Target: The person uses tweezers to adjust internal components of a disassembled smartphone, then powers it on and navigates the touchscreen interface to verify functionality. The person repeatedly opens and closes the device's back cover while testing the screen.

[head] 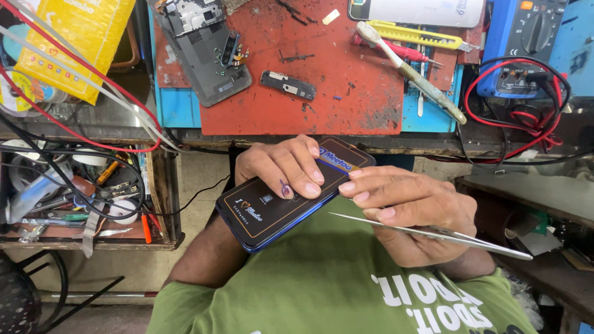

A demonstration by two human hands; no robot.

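Above red mat, left hand w/ phone, right hand w/ tweezers

head cam — looks steeply down | close over hands | workbench beyond

Cluttered workbench with red mat, wooden shelf beside it.

Yellow flat package — bench top-left; dark phone screen, black-and-gold label film — centre, in hands.
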